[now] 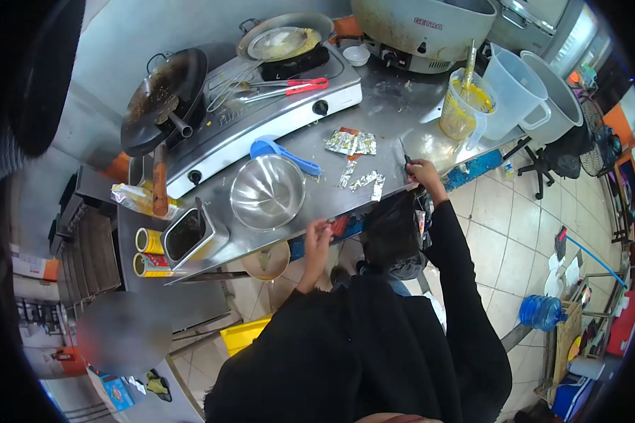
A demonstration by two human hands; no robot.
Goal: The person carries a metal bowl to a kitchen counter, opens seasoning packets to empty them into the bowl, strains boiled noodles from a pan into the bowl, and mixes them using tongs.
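Observation:
My right hand (424, 173) is closed around the black handle of a small knife (406, 156) at the counter's front edge. Just left of it, cut foil strips (364, 180) and foil sachets (351, 142) lie on the steel counter (388, 106). My left hand (319, 238) is raised in front of the counter edge, its fingers loosely bent; a small reddish thing shows beside the fingertips, too unclear to tell whether they hold it. Near that hand stands an empty glass-like bowl (267, 192), with a blue-handled tool (285, 155) behind it.
A gas stove (261, 134) carries pans, a whisk and red-handled tongs (307, 85). Jugs (515, 92) stand at the back right. A steel container (215, 238) and cans (150, 265) are at left. A black bag (388, 240) hangs below the counter edge.

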